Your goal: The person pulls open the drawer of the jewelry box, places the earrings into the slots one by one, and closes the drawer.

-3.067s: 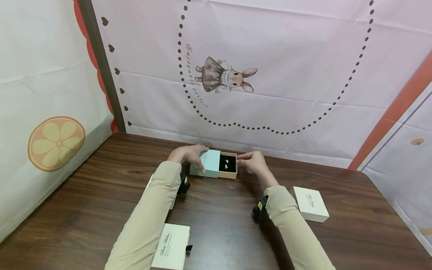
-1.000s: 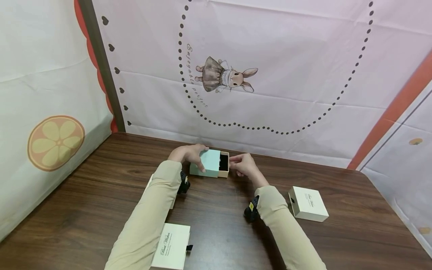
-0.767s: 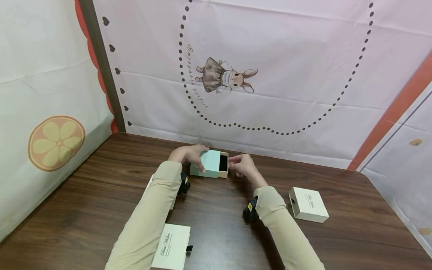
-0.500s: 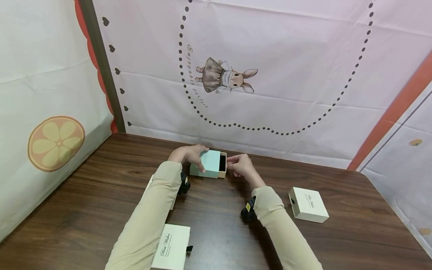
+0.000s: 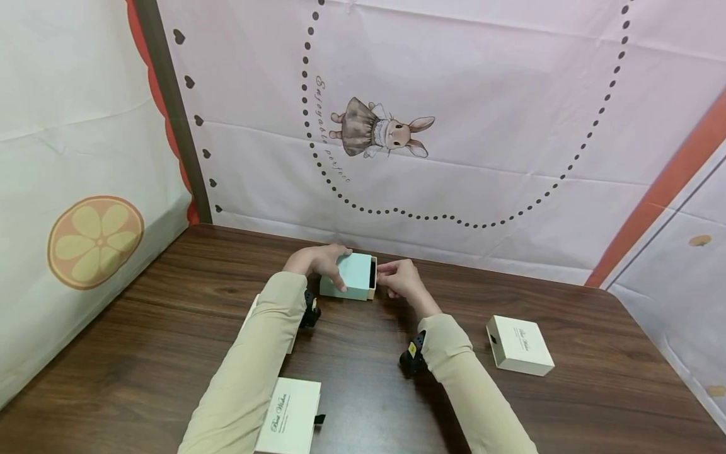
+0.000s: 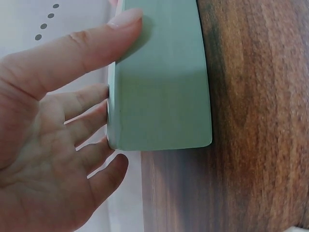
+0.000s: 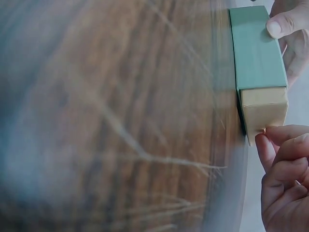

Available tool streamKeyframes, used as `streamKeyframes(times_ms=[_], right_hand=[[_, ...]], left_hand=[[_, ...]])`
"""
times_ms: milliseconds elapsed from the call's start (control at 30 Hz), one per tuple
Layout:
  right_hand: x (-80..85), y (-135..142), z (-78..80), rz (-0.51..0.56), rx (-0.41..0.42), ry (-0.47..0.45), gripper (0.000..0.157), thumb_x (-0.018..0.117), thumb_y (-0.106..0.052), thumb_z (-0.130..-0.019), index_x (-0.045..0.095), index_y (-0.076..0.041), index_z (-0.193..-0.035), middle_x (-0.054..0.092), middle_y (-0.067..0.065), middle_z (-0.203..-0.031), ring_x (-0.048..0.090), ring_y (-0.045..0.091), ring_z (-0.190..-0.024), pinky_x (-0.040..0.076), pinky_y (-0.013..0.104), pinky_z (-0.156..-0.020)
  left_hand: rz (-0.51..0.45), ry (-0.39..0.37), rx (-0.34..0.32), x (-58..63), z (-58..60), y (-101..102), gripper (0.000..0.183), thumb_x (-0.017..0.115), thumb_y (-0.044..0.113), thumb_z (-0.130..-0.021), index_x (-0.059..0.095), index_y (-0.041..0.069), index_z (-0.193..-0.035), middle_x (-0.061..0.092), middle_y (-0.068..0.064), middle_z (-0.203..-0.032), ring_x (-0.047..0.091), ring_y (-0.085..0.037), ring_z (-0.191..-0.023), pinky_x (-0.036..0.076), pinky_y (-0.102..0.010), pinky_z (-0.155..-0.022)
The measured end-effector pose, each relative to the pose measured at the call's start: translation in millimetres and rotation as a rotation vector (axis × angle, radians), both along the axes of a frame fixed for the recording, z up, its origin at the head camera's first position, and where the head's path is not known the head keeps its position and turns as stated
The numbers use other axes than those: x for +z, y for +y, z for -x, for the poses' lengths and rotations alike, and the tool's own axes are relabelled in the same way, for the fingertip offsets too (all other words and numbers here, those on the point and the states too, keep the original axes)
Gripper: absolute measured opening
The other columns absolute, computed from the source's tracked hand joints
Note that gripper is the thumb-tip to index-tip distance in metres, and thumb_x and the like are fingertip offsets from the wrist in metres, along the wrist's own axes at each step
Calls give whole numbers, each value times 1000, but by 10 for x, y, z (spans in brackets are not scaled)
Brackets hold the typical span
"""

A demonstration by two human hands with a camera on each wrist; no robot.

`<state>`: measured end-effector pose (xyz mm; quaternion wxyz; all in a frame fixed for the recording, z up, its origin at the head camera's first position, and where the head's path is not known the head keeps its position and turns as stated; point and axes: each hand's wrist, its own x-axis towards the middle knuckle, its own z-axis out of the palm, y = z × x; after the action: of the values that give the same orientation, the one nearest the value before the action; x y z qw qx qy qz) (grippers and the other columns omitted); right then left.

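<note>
A mint-green slide-out jewelry box (image 5: 356,272) lies on the wooden table near the back wall. Its cream drawer (image 7: 264,108) sticks out a little at the right end, showing a narrow strip of black lining. My left hand (image 5: 319,261) grips the sleeve from the left; in the left wrist view the thumb lies on the green side wall (image 6: 164,96) and fingertips meet the adjoining face. At the drawer's end, my right hand (image 5: 401,277) pinches thumb and forefinger together at a tiny tab, mostly hidden by the fingertips. The drawer's contents are out of sight.
A white lettered box (image 5: 520,345) stands at the right, beyond the right forearm. Another white box (image 5: 288,413) with a black ribbon tab lies at the front left, partly under the left sleeve. A further pale box (image 5: 292,343) is mostly hidden by the left forearm.
My right hand has moved left and the drawer has slid further into the green sleeve. The earrings seen earlier on the black lining are now covered. My left hand has stayed put.
</note>
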<state>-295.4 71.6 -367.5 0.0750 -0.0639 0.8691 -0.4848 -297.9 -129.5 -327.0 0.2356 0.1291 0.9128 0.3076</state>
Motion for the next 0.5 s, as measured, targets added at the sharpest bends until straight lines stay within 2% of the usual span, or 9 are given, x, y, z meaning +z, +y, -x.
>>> streamKeyframes(times_ms=[500], right_hand=[[-10, -94, -19, 22, -10, 20, 22, 64, -5, -81, 67, 1, -102, 67, 9, -76, 42, 7, -34, 37, 21, -37]], left_hand=[[7, 14, -2, 3, -2, -5, 92, 78, 14, -71, 23, 12, -145, 14, -12, -150, 17, -30, -135, 26, -45, -104]])
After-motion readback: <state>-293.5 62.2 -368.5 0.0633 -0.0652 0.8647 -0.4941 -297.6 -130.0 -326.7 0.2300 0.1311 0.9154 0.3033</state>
